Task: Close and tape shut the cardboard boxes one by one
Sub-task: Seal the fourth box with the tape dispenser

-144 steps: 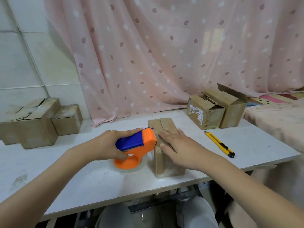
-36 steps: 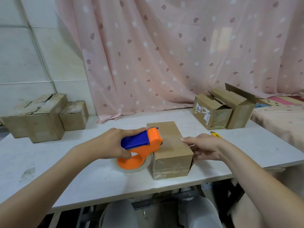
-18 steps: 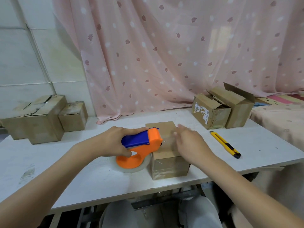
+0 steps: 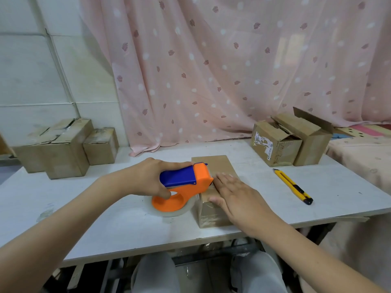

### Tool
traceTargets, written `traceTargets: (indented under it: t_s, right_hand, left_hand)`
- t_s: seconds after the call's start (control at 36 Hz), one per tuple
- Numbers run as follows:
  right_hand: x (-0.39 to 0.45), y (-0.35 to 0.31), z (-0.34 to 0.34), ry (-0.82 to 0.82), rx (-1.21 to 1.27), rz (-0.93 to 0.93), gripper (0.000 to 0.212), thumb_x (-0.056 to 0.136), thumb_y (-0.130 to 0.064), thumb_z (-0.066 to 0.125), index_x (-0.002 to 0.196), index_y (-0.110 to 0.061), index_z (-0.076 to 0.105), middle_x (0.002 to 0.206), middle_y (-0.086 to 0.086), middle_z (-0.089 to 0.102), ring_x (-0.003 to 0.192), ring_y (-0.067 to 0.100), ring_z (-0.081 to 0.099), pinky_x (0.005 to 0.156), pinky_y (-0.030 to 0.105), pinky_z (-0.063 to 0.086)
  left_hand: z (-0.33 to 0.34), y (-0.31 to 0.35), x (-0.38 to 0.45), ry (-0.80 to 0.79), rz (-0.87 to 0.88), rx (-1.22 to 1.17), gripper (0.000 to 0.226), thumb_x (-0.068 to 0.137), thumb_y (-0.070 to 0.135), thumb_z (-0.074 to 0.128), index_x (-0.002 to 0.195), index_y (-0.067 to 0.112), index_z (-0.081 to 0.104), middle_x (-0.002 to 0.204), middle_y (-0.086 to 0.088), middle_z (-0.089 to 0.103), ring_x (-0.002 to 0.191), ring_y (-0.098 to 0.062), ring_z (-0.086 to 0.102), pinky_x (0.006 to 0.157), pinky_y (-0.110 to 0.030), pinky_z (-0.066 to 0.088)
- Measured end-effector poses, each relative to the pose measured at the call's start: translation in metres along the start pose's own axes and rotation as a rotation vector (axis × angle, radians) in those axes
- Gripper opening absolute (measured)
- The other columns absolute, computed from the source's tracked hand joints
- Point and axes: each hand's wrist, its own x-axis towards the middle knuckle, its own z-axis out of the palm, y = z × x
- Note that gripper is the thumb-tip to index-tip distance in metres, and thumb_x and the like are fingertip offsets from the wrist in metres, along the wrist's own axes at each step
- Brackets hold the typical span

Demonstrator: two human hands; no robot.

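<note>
On table [image 4: 84, 208]: closed box [image 4: 213, 166], contents apparently unseen.

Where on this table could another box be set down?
Bare table lies between the box being taped and the open boxes, and at the left front, before the stacked boxes. It is crowded around the tape dispenser, and near the yellow knife.

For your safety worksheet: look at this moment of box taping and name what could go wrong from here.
1. The right hand lies flat on the box right beside the dispenser nose, so its cutting edge could nick the fingers.
2. The box sits near the table front edge; a hard pull on the tape could slide it off.
3. The knife lies near the right forearm and could get knocked.
</note>
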Motion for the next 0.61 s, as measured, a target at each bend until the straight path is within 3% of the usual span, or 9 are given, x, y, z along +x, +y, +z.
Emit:
traceTargets:
  t_s: [0.17, 0.31, 0.42, 0.53, 0.61]
  right_hand:
    - [0.002, 0.003, 0.006, 0.012, 0.029, 0.020, 0.122, 0.068, -0.075, -0.037, 0.159, -0.016, 0.019, 0.166, 0.004, 0.018, 0.154, 0.019, 0.015, 0.110, 0.023, -0.004]
    - [0.003, 0.002, 0.006, 0.018, 0.021, 0.030, 0.125, 0.065, -0.075, -0.039, 0.159, -0.017, 0.019, 0.166, 0.003, 0.018, 0.154, 0.018, 0.014, 0.110, 0.022, -0.003]
    - [0.005, 0.004, 0.010, 0.011, 0.025, 0.034, 0.128, 0.065, -0.077, -0.040, 0.158, -0.016, 0.023, 0.165, 0.004, 0.020, 0.153, 0.020, 0.018, 0.112, 0.025, -0.002]
    - [0.005, 0.004, 0.007, -0.042, -0.004, 0.061, 0.135, 0.055, -0.076, -0.047, 0.160, -0.019, 0.015, 0.167, 0.000, 0.013, 0.154, 0.016, 0.011, 0.110, 0.021, -0.003]
    - [0.004, -0.003, -0.001, -0.065, -0.014, 0.066, 0.126, 0.061, -0.073, -0.043, 0.160, -0.019, 0.014, 0.167, 0.000, 0.012, 0.154, 0.015, 0.009, 0.110, 0.019, -0.004]
  left_hand:
    - [-0.005, 0.000, -0.002, -0.050, -0.032, 0.000, 0.089, 0.078, 0.031, 0.073, 0.142, 0.068, 0.022, 0.081, 0.015, 0.054, 0.066, -0.006, 0.053, 0.056, -0.014, 0.038]
    - [-0.015, 0.005, -0.003, -0.124, -0.051, -0.004, 0.090, 0.079, 0.029, 0.074, 0.142, 0.068, 0.023, 0.086, 0.011, 0.057, 0.060, -0.011, 0.058, 0.057, -0.026, 0.056]
    - [-0.024, 0.006, -0.006, -0.180, -0.068, 0.026, 0.088, 0.080, 0.024, 0.072, 0.141, 0.067, 0.026, 0.088, 0.008, 0.059, 0.051, -0.009, 0.057, 0.049, -0.016, 0.047]
    - [-0.029, -0.012, -0.022, -0.212, -0.139, 0.009, 0.088, 0.080, 0.024, 0.072, 0.138, 0.071, 0.026, 0.088, 0.011, 0.057, 0.055, -0.011, 0.056, 0.050, -0.015, 0.044]
    - [-0.026, -0.022, -0.036, -0.183, -0.173, 0.028, 0.089, 0.078, 0.026, 0.072, 0.133, 0.076, 0.025, 0.081, 0.013, 0.053, 0.060, -0.010, 0.054, 0.052, -0.016, 0.041]
